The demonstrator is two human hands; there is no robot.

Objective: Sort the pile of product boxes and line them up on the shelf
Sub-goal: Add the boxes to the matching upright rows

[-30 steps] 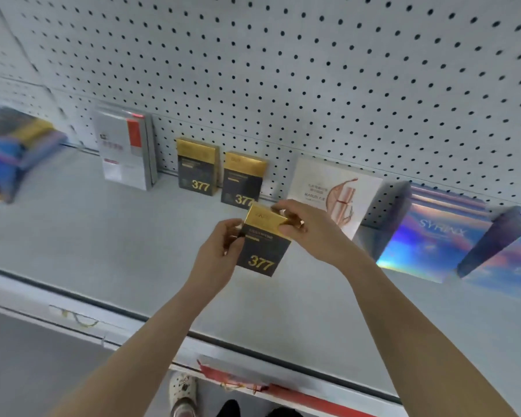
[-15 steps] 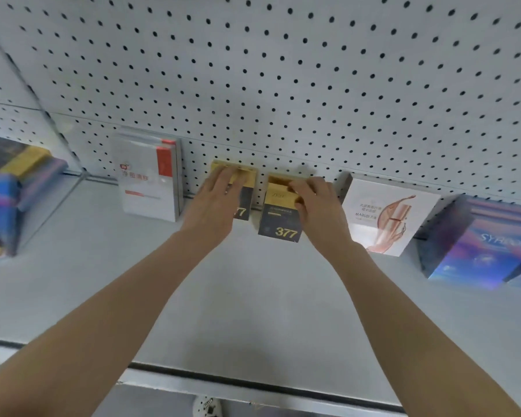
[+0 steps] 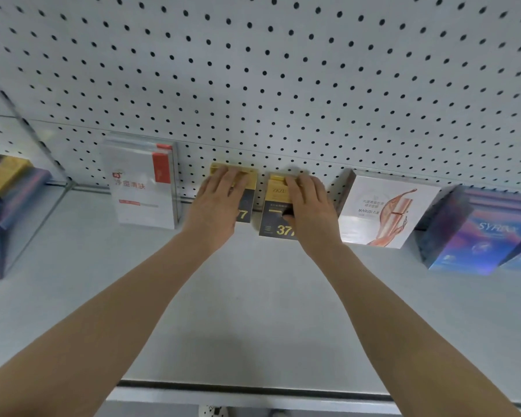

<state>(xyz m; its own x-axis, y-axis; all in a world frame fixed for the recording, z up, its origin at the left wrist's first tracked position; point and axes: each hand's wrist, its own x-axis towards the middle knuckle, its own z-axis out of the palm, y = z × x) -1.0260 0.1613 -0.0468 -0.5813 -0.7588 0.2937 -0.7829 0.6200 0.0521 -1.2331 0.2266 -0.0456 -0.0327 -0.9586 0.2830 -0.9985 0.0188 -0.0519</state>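
I'm seeing the right hand (image 3: 312, 212) gripping the just-arrived 377 box (image 3: 275, 215), seating it in line (flat left hand (image 3: 215, 206) steadying the twin box (image 3: 251, 188))

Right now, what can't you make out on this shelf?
Head view:
Left gold-and-black carton: number half covered by the left hand.
Right gold-and-black carton: last digit covered by the right hand.
Blue and yellow boxes at far left: blurred, cut by the frame edge.
Iridescent purple box at far right: cut by the edge, small print unreadable.
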